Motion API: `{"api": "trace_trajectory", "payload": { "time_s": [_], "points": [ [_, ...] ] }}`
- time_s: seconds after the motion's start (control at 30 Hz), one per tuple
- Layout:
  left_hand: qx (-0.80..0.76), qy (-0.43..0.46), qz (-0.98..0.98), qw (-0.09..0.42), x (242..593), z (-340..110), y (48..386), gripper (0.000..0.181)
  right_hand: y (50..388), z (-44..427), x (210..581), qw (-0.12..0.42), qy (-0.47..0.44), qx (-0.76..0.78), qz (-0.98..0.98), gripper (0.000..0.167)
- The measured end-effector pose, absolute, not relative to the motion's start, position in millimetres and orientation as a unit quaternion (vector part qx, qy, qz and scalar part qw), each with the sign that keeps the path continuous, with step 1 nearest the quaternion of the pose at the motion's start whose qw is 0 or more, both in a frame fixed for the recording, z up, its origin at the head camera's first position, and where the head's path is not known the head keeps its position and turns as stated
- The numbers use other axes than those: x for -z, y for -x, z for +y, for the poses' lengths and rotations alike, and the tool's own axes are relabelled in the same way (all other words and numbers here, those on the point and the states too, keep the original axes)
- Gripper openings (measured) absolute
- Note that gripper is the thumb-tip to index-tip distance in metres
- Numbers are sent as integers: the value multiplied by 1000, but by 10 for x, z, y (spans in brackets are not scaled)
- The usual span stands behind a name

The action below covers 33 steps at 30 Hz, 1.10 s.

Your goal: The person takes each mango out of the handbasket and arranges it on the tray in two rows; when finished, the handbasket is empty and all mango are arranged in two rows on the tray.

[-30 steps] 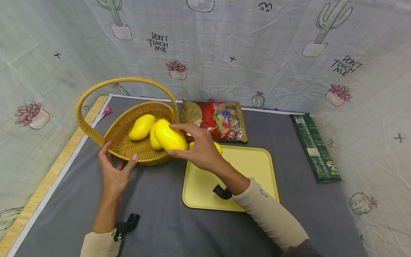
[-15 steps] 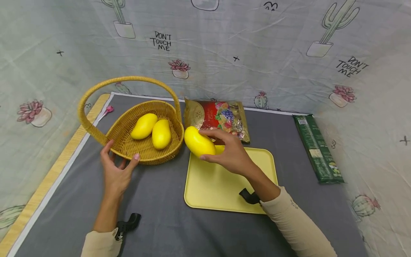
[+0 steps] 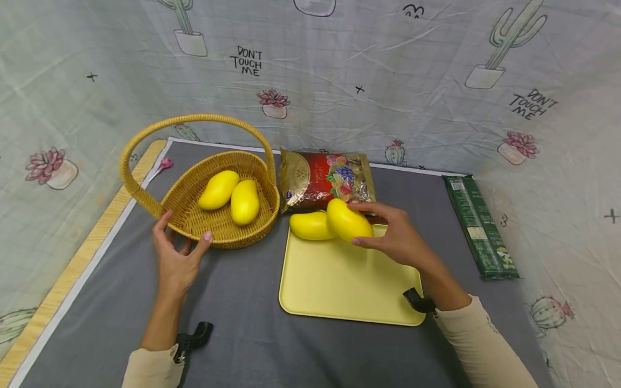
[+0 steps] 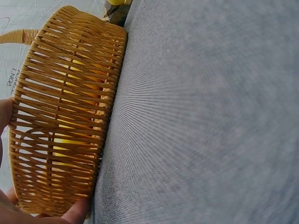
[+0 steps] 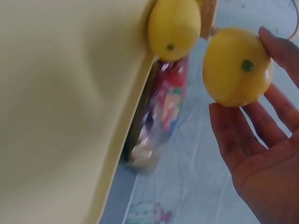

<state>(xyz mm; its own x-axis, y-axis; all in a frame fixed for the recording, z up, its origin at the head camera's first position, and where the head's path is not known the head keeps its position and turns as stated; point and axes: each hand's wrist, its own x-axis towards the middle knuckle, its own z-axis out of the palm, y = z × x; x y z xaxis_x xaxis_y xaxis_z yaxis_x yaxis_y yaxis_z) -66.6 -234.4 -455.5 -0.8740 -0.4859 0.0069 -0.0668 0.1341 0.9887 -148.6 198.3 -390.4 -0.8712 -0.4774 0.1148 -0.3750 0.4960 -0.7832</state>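
The right hand [image 3: 395, 231] is pinching a raised mango [image 3: 348, 222] by the far edge of the tray [image 3: 339, 291], ideally clearing the resting mango [image 3: 308, 226], while the left hand [image 3: 178, 264] is gripping the basket [image 3: 242, 240].

Mangoes [image 3: 349, 222]: solid bright yellow, dark green end spot on two. Basket [image 3: 211, 223]: golden brown, woven pattern. Tray [image 3: 349, 285]: plain pale yellow. Candy bag [image 3: 324, 182]: red and gold, multicoloured fruit print. Long packet [image 3: 477, 223]: deep green, pale label. Cloth [image 3: 242, 318]: grey, white border. Backdrop [image 3: 320, 59]: pale grey, faint grid, green cacti, pink succulents, black lettering. Sleeves [image 3: 477, 337]: beige.
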Motion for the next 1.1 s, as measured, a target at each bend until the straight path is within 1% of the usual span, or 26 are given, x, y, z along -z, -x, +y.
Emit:
{"api": "trace_trajectory", "payload": {
  "time_s": [0.33, 0.63, 0.9, 1.1],
  "points": [
    [625, -186, -740, 166, 4536, -2327, 664, 93, 1521, 2387, 4028, 95, 257, 387, 880, 64],
    [627, -184, -738, 170, 4539, -2343, 667, 92, 1549, 2497, 4123, 123, 256, 342, 896, 63],
    [631, -180, -736, 168, 4554, -2340, 654, 93, 1584, 2515, 4209, 102, 261, 309, 909, 64],
    [630, -182, -737, 164, 4556, -2338, 648, 92, 1570, 2513, 4189, 95, 256, 308, 911, 64]
  ]
}}
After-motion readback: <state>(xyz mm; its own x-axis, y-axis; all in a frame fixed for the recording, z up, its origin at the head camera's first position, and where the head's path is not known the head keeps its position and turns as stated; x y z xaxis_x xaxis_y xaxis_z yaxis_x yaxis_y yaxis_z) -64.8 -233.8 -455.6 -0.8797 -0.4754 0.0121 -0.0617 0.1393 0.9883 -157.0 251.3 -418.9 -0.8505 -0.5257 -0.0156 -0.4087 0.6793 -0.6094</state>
